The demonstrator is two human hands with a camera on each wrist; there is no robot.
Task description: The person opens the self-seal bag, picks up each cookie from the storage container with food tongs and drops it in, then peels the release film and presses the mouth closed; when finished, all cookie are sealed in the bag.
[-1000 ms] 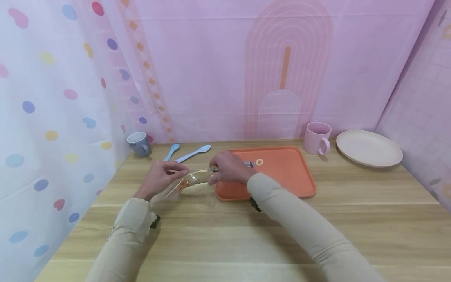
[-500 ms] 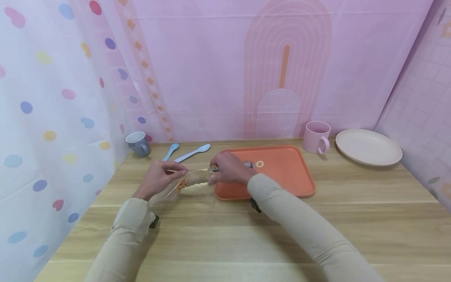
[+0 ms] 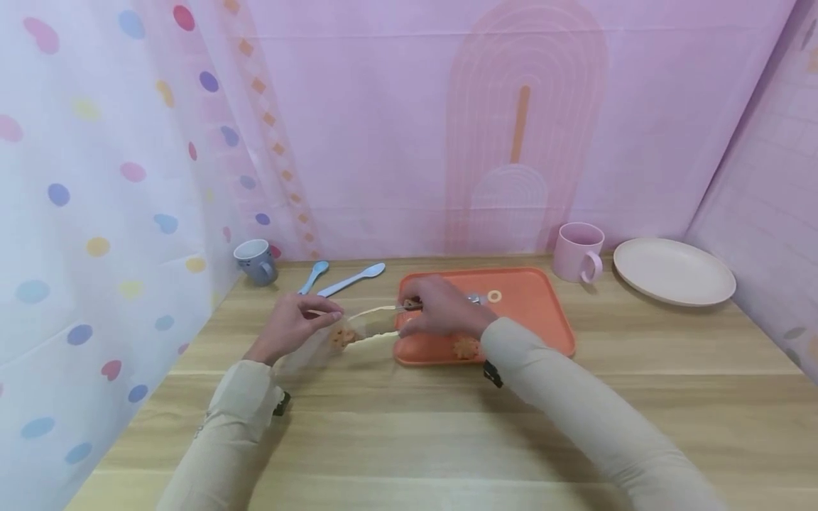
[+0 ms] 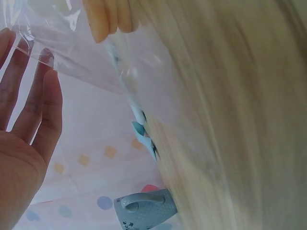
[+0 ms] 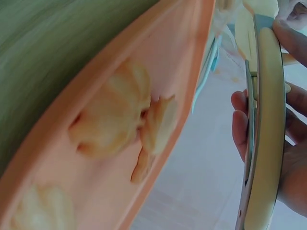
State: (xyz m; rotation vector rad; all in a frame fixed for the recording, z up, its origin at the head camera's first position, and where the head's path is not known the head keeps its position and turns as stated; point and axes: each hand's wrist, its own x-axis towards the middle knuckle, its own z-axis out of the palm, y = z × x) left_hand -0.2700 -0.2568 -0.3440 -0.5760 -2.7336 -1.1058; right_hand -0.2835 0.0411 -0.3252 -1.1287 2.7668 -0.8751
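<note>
My right hand [image 3: 441,309] grips a pair of tongs [image 5: 268,129] with cream-coloured handles and metal edges. The long cream tips reach left, spread apart, around a brown flower-shaped cookie [image 3: 343,337]. On the left, my left hand [image 3: 294,326] pinches a clear plastic bag [image 4: 72,62] between thumb and fingers. In the left wrist view the film crosses those fingers, with a lobed cookie [image 4: 110,19] beside it. Below my right hand lies an orange tray [image 3: 530,319] that bears cookies, among them a flower-shaped one [image 3: 465,348].
Two light-blue spoons [image 3: 351,279] lie behind my left hand. At the back left stands a grey-blue mug [image 3: 255,262]. A pink mug [image 3: 578,252] and a cream plate [image 3: 674,271] stand at the back right, before the pink curtain [image 3: 383,142].
My right hand has moved right over the tray with the tongs, and the cookie at the tips has shifted slightly right. The near tray cookie is newly visible. My left hand stays nearly still.
</note>
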